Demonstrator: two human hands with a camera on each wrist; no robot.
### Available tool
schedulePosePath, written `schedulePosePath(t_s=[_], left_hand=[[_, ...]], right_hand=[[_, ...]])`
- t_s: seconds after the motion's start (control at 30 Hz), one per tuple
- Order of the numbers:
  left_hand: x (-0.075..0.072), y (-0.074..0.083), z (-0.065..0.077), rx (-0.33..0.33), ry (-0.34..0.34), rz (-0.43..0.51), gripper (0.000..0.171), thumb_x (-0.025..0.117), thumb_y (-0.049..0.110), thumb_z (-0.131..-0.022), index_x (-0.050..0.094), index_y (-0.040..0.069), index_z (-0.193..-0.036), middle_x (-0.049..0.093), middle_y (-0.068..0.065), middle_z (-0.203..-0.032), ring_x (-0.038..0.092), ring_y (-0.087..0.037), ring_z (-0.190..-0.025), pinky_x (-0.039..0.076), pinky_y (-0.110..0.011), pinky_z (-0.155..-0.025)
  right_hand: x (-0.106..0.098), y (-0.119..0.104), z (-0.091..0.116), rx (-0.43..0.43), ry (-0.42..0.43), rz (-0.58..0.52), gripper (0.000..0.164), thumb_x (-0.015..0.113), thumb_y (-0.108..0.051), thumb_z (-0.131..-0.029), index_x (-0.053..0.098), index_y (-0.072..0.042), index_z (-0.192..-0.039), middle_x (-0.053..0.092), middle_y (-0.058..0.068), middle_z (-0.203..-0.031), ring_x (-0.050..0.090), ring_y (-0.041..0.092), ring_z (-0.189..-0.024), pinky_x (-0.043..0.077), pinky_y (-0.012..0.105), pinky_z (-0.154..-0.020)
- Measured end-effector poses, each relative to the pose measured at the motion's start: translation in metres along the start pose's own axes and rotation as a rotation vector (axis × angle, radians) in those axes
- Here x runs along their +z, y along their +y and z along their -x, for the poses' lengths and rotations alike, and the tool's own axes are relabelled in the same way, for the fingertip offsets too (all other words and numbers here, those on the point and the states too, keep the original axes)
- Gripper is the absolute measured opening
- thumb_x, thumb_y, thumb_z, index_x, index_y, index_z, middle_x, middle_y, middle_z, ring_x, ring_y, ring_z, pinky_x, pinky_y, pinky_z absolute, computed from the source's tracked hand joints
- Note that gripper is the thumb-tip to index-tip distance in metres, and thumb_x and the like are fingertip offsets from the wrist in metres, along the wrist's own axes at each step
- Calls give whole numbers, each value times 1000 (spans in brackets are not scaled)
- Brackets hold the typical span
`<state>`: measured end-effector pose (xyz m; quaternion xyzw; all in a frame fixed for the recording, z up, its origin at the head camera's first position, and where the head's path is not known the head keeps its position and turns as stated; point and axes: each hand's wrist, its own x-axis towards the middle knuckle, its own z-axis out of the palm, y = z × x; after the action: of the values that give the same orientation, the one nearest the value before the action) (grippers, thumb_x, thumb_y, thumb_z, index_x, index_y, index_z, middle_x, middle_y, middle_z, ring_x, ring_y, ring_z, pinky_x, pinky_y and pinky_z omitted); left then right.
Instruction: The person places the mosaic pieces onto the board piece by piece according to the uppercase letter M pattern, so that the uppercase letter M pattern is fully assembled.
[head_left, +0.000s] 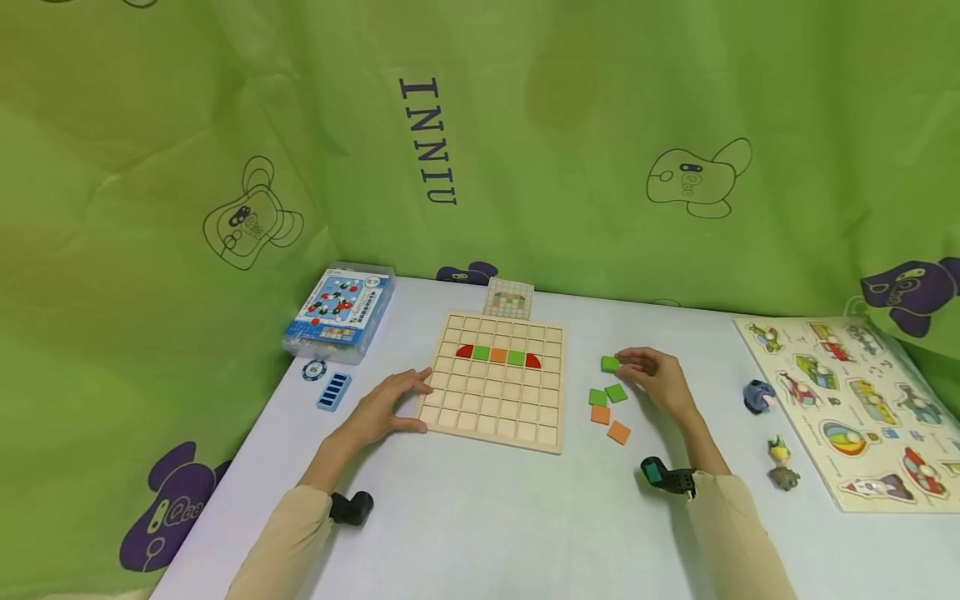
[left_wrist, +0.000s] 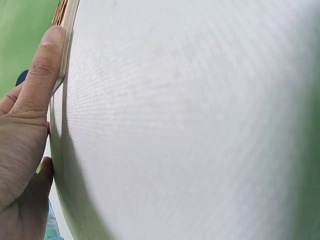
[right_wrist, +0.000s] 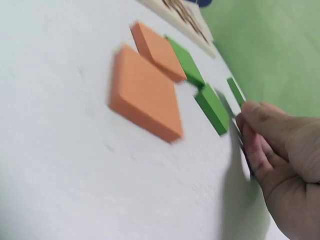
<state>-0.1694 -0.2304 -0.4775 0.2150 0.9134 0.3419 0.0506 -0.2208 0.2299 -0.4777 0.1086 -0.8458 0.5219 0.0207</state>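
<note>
A wooden grid board [head_left: 482, 439] lies on the white table, with a row of red, green and orange pieces [head_left: 498, 356] set in its cells. My left hand [head_left: 382, 408] touches the board's left edge, thumb near the front corner and fingers spread farther back. In the left wrist view the thumb [left_wrist: 44, 65] lies along the wooden edge. Right of the board, my right hand [head_left: 654, 377] pinches a green square tile [head_left: 610, 363] between thumb and fingertips. Nearer me lie two more green tiles [head_left: 616, 392] and two orange tiles [head_left: 618, 432].
A small pattern card [head_left: 510, 298] sits behind the board. At left are a boxed set [head_left: 341, 308], a round chip [head_left: 315, 370] and a blue domino-like piece [head_left: 333, 391]. At right lie two small figurines [head_left: 759, 396] and a picture puzzle board [head_left: 832, 417].
</note>
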Motion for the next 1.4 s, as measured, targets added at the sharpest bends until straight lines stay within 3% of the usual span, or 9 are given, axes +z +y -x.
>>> schedulePosePath(t_s=[0.13, 0.23, 0.47, 0.7, 1.07, 1.2, 1.4], left_hand=[[-1, 2, 0, -4, -1, 0, 58, 83, 25, -69, 61, 12, -120, 39, -4, -150, 31, -35, -138, 26, -57, -112], [-3, 3, -1, -9, -2, 2, 58, 83, 25, -69, 61, 12, -120, 39, -4, -150, 31, -35, -138, 26, -56, -112], [-3, 3, -1, -22, -3, -1, 57, 83, 24, -68, 61, 12, -119, 40, -4, -150, 32, -35, -138, 26, -55, -113], [-3, 2, -1, -20, -6, -17, 57, 83, 25, -68, 61, 12, -119, 40, -5, -150, 32, -35, -138, 27, -55, -112], [-2, 0, -2, -8, -5, -14, 57, 84, 25, -68, 61, 13, -119, 40, -4, -150, 32, -34, -138, 27, -56, -112], [-2, 0, -2, -13, -2, -8, 57, 83, 26, -68, 61, 13, -119, 40, -3, -150, 32, -35, -138, 27, -58, -111], [-2, 2, -1, -1, 4, -7, 57, 84, 24, -68, 62, 11, -120, 41, -4, -149, 33, -34, -137, 27, -55, -112]], right_hand=[[9, -6, 4, 37, 62, -68, 29, 64, 5, -88, 59, 13, -116, 62, 31, -114, 63, 3, -91, 50, 8, -79], [17, -12, 5, 64, 101, -126, 29, 64, 2, -89, 59, 12, -116, 62, 30, -115, 62, 1, -88, 51, 8, -77], [41, -23, 7, 67, 120, -208, 29, 66, 2, -88, 60, 12, -115, 63, 29, -116, 63, 5, -90, 52, 11, -79], [67, -38, 5, 99, 126, -213, 27, 67, 1, -87, 64, 7, -114, 65, 23, -114, 65, 13, -92, 52, 12, -78], [126, -62, -7, 39, 111, -292, 25, 70, 6, -83, 66, 9, -108, 68, 24, -106, 67, 29, -92, 54, 14, -75], [150, -72, -10, -2, 96, -260, 25, 70, 6, -82, 66, 8, -107, 69, 22, -103, 67, 33, -92, 56, 18, -76], [182, -84, -16, -84, 85, -150, 23, 71, 6, -81, 66, 9, -104, 69, 20, -99, 68, 29, -87, 58, 23, -73]])
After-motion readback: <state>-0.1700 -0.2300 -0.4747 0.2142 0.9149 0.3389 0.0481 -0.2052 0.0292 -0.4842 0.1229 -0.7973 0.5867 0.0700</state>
